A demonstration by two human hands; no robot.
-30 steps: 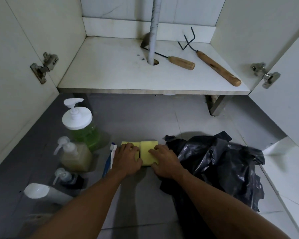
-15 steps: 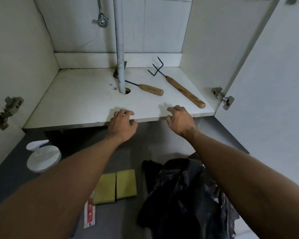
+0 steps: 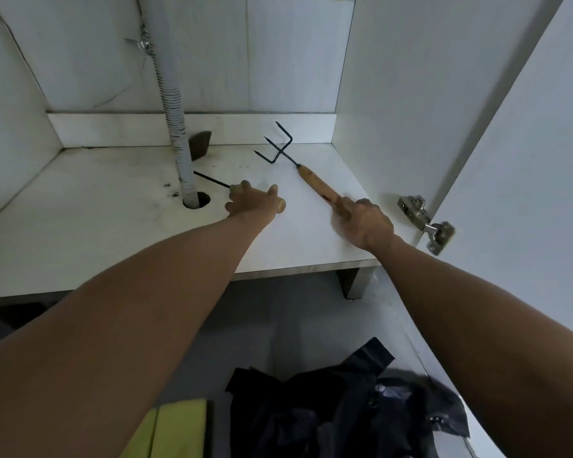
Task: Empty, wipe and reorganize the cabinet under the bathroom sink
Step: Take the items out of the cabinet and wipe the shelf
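Two garden tools lie on the white cabinet floor (image 3: 80, 213). A small trowel (image 3: 200, 145) with a wooden handle has its blade behind the drain hose; my left hand (image 3: 250, 204) is closed over its handle, whose end sticks out by my fingers. A three-pronged hand rake (image 3: 308, 175) with a wooden handle lies to the right; my right hand (image 3: 366, 219) grips the near end of that handle. Both tools still rest on the shelf.
A ribbed white drain hose (image 3: 176, 127) drops through a hole in the cabinet floor. The open right door (image 3: 526, 160) carries a metal hinge (image 3: 424, 223). On the grey floor tiles below lie a black plastic bag (image 3: 344, 408) and yellow sponges (image 3: 176, 431).
Both hands left the yellow sponges on the floor, reached up past the cabinet's front edge, and closed on the two tool handles. The view tilted up into the cabinet.
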